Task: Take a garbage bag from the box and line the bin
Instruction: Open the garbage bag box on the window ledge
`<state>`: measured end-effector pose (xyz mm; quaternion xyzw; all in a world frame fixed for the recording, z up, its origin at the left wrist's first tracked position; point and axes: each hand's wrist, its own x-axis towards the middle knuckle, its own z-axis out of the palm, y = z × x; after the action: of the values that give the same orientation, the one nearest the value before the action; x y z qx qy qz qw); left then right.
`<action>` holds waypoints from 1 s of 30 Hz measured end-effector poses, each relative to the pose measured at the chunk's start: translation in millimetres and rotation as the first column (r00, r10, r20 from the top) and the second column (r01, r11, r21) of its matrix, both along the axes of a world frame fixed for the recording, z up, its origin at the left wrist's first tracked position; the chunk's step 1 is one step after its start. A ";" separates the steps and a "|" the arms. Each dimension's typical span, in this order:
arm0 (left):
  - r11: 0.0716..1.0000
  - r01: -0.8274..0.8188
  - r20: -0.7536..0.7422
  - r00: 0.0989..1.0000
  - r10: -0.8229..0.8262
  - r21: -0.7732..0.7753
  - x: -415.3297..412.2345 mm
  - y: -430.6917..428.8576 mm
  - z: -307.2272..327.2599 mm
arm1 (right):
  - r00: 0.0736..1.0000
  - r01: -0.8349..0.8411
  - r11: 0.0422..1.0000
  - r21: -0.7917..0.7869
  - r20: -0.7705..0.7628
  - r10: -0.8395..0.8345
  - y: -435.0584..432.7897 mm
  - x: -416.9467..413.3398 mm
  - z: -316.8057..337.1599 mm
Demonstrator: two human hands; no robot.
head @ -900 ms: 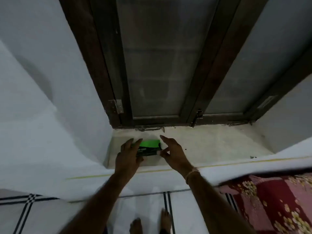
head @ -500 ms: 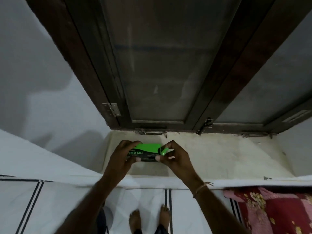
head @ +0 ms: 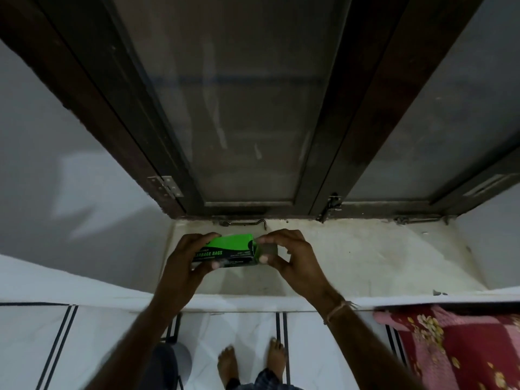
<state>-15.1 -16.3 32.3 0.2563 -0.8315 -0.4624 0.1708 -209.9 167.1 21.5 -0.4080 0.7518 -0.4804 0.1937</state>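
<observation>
I held the green and black box of garbage bags in both hands, just above the pale stone sill in front of the dark wooden window frame. My left hand was wrapped around the box's left end, fingers over the top and thumb underneath. My right hand pinched the flap at the box's right end between thumb and fingertips, the flap swung out. My bare feet stood on the white tiled floor, with a red flowered cloth at near right.
</observation>
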 end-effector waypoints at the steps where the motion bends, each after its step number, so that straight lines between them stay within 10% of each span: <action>1: 1.000 -0.004 -0.002 1.000 0.004 -0.001 0.7 -0.1 1.1 | 1.000 -0.010 1.000 -0.001 -0.012 0.010 0.4 -0.9 -0.1; 10: 0.999 -0.036 -0.024 0.999 0.037 0.031 -0.4 6.5 10.0 | 0.997 0.065 0.988 -0.138 -0.023 -0.068 -1.2 6.4 4.7; 18: 0.990 0.002 0.019 1.000 -0.005 0.145 0.7 10.1 14.3 | 0.949 -0.009 0.979 -0.205 0.308 0.074 1.6 12.7 15.3; 30: 0.952 0.085 0.056 0.993 -0.106 0.295 5.1 3.0 22.4 | 0.986 -0.054 0.988 -0.145 0.148 0.076 7.1 0.7 35.4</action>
<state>-10.0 -13.3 54.7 0.2542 -0.7712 -0.5783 0.0789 -209.3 174.2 57.0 -0.4070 0.6851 -0.5556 0.2373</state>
